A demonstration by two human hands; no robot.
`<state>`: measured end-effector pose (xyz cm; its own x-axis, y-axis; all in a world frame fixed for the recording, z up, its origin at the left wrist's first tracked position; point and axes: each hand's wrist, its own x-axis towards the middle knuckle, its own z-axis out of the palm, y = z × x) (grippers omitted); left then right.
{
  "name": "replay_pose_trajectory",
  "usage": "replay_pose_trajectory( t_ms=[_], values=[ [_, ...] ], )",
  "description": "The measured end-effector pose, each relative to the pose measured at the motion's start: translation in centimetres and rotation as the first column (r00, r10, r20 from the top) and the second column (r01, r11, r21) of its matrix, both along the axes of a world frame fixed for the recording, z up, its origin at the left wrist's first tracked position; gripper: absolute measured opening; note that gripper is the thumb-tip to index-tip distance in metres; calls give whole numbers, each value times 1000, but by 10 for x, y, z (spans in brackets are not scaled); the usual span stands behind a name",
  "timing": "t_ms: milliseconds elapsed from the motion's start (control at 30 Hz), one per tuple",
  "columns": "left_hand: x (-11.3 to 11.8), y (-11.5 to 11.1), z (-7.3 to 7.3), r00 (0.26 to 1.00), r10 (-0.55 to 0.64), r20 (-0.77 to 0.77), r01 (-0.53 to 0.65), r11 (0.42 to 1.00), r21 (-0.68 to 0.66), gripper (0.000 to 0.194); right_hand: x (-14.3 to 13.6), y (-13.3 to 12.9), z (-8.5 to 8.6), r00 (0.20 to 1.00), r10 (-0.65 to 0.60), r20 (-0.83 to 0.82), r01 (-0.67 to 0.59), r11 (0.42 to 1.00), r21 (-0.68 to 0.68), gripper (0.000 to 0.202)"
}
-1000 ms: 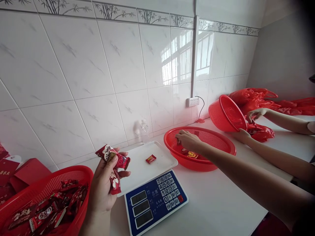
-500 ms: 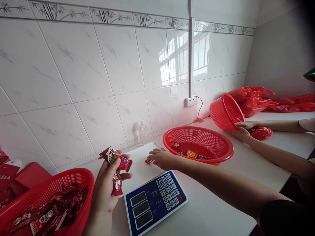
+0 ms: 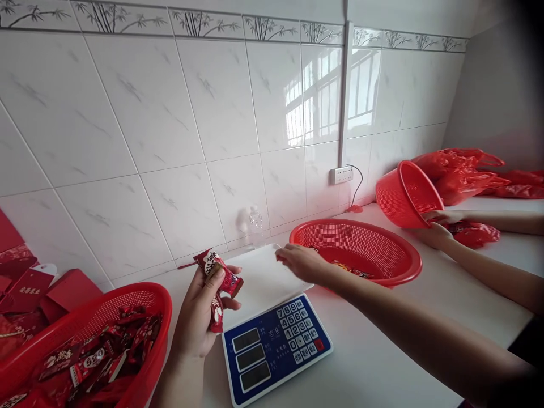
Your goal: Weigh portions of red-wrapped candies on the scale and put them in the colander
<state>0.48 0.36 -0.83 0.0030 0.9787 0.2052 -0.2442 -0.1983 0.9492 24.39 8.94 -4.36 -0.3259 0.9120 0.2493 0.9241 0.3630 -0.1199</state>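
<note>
My left hand is closed around several red wrapped candies, held up over the left side of the scale's white pan. Between the fingertips of my right hand is a small red-wrapped candy, mostly hidden, above the pan's right edge. The blue keypad panel of the scale faces me. Just beyond my right hand stands a red oval basket with a few wrapped candies in it, partly covered by my hand and forearm.
Another red basket at lower left holds many red candy packets, beside red boxes. A clear bottle is by the wall. At right, a co-worker's hands hold a tilted red basket near red plastic bags.
My right hand has picked the small red candy off the scale pan and moved right, toward the oval basket. My left hand keeps its candies. The view has shifted slightly.
</note>
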Motion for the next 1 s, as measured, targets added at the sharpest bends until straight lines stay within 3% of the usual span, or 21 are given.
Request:
replay_pose_trajectory(
  t_ms=[200, 267, 333, 433, 533, 667, 767, 833, 900, 1000],
  values=[
    [3, 4, -6, 996, -60, -64, 60, 998, -9, 43, 40, -2, 9, 966, -260, -6, 260, 964, 57, 34],
    [5, 7, -11, 985, -92, -143, 92, 996, -6, 43, 34, -7, 9, 976, -204, -72, 208, 977, 51, 36],
    [7, 9, -17, 964, -112, -242, 113, 994, -9, 42, 17, -16, 12, 961, -37, -273, 42, 999, 14, 34],
    [13, 10, -21, 933, -132, -335, 128, 991, -33, 40, -18, -34, 22, 751, 175, -636, -249, 968, -28, 35],
    [18, 9, -21, 928, -138, -345, 138, 990, -24, 36, -48, -46, 28, 603, 264, -753, -392, 920, 9, 33],
    [21, 10, -24, 919, -157, -363, 150, 988, -47, 35, -70, -37, 23, 487, 201, -850, -372, 928, 7, 22],
    [22, 14, -30, 928, -82, -365, 78, 997, -24, 40, -74, -21, 12, 324, 141, -936, -351, 936, 19, 24],
    [21, 18, -34, 935, -22, -354, 20, 1000, -8, 41, -73, -11, 4, 259, 104, -960, -329, 944, 13, 22],
    [18, 24, -36, 939, 56, -341, -62, 998, -7, 39, -68, -3, -3, 297, 76, -952, -268, 963, -6, 21],
    [10, 32, -38, 932, 97, -349, -136, 987, -89, 34, -59, 3, -11, 529, 40, -848, -105, 994, -19, 22]
  ],
)
